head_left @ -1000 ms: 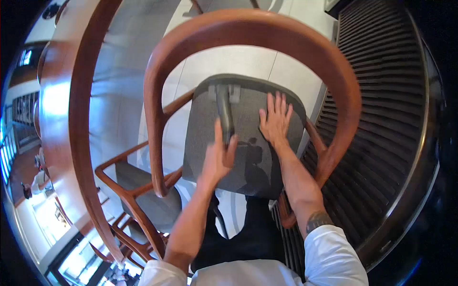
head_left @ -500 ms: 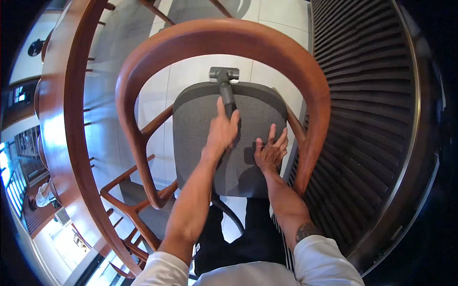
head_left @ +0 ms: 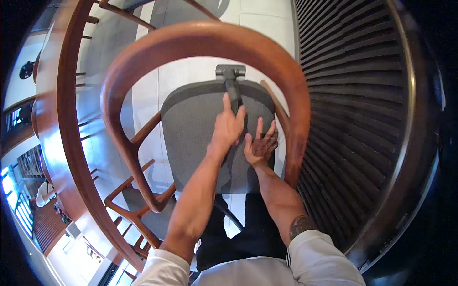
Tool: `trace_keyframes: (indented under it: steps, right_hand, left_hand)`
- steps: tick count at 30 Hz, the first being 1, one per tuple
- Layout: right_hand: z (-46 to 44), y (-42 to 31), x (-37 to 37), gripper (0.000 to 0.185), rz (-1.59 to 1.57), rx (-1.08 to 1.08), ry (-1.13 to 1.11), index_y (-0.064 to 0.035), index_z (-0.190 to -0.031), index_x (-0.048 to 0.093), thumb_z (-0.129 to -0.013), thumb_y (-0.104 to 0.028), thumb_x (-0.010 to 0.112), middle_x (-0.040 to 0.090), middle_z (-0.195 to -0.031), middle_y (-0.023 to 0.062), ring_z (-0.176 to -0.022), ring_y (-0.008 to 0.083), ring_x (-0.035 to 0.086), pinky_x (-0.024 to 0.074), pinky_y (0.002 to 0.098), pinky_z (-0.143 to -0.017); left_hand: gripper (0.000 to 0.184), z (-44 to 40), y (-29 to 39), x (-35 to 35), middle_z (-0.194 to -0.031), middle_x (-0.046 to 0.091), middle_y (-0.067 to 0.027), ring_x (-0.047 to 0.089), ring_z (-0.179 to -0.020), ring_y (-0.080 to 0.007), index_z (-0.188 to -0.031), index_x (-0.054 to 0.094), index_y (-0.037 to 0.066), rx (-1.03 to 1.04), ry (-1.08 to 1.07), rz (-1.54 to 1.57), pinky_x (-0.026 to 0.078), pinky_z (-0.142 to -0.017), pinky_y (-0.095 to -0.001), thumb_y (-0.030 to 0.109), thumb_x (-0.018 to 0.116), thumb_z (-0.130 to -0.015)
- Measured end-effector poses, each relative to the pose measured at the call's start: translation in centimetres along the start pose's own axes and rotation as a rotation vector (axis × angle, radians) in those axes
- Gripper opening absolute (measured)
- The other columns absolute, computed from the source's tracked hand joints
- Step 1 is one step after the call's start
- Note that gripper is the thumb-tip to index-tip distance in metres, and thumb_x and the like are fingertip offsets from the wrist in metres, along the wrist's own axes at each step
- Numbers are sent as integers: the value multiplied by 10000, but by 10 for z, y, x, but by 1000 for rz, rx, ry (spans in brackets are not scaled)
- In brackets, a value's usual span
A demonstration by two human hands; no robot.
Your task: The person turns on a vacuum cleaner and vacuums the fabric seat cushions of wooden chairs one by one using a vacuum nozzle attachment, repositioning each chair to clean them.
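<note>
My left hand is wrapped around the dark tube of a vacuum cleaner nozzle, its index finger stretched along the tube. The wide nozzle head is at the back edge of a grey upholstered chair seat. To the right, my right hand rests on the seat with its fingers spread, holding nothing. Around the seat curves the chair's brown wooden backrest and arms. Below the seat's front edge, part of a dark hose shows between my legs.
A long wooden table runs along the left. Another wooden chair stands beside it at lower left. A dark slatted panel lines the right side, close to the chair's arm. Pale floor tiles show behind the chair. A person is far off at left.
The nozzle and my left hand have shifted right along the seat's back edge. My right hand stays spread on the seat. The whole view has swung slightly, so the chair appears further left.
</note>
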State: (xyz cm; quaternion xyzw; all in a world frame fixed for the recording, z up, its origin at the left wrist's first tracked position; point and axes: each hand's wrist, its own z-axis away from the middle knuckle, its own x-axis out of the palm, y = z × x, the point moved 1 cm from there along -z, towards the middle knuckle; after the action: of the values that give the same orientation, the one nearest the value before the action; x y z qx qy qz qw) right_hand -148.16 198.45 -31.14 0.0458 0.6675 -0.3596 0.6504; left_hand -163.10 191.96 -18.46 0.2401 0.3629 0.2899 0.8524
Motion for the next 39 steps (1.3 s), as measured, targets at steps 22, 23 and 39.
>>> trace_keyframes:
  steps: [22, 23, 39]
  right_hand:
    - [52, 12, -200, 608, -364, 182, -60, -8, -1565, 284, -1047, -250, 493, 600, -1294, 334, -1096, 487, 654, 544, 515, -879]
    - [53, 14, -198, 600, -317, 127, -8, -5, -1563, 286, -1049, -239, 489, 607, -1284, 340, -1080, 491, 662, 553, 507, -860]
    - [57, 15, -201, 574, -323, 152, 69, -133, -1553, 323, -1054, -370, 479, 690, -770, 291, -722, 475, 701, 536, 524, -570]
  left_hand:
    - [839, 151, -46, 62, -844, 657, -398, 654, -808, -576, -1603, 10, 59, 198, -21, -98, 546, -691, -604, 304, 555, -1014]
    - [826, 148, -37, 66, -836, 653, -400, 651, -803, -578, -1601, 26, 54, 204, 4, -71, 543, -686, -605, 300, 553, -1015]
    - [805, 192, -83, 92, -793, 642, -394, 647, -768, -576, -1583, 54, 48, 245, 71, -9, 516, -653, -615, 335, 550, -1019]
